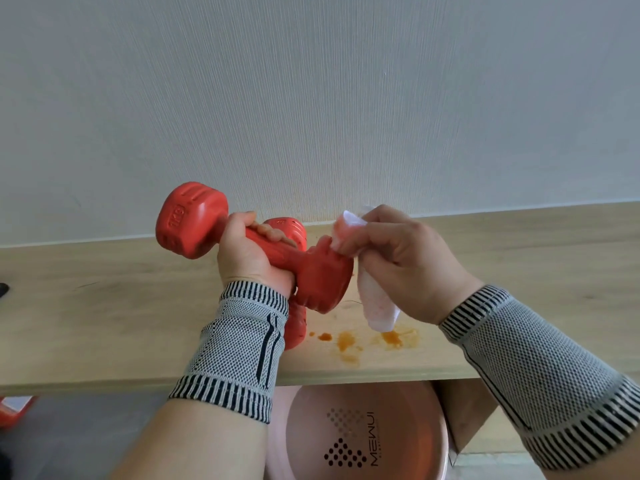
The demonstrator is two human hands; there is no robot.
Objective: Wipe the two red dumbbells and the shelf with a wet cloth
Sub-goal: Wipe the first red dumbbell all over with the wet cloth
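A pale, finely ribbed wall [311, 98] rises behind a long light wooden shelf [104, 323] that spans the view from left to right. Above the shelf, the left hand [252, 254] has its fingers curled fully round the handle of a red moulded dumbbell [194, 220], holding it tilted, the far head raised toward the wall and the near head [323, 278] lower and closer to the camera. The right hand [405, 261] pinches a damp white cloth tinged pink [375, 303]; its fingers are bent round the fabric and press it against the upper edge of the near head, while the loose end hangs down just over the shelf. A second red dumbbell [296, 327] lies on the shelf beneath the first, largely hidden by the left wrist. Orange stains [346, 341] mark the wood near the front edge. Both wrists wear grey knitted wrist sleeves with black striped bands [235, 341]. Below the shelf edge stands a pink round plastic basin [363, 434] bearing dark printed lettering.
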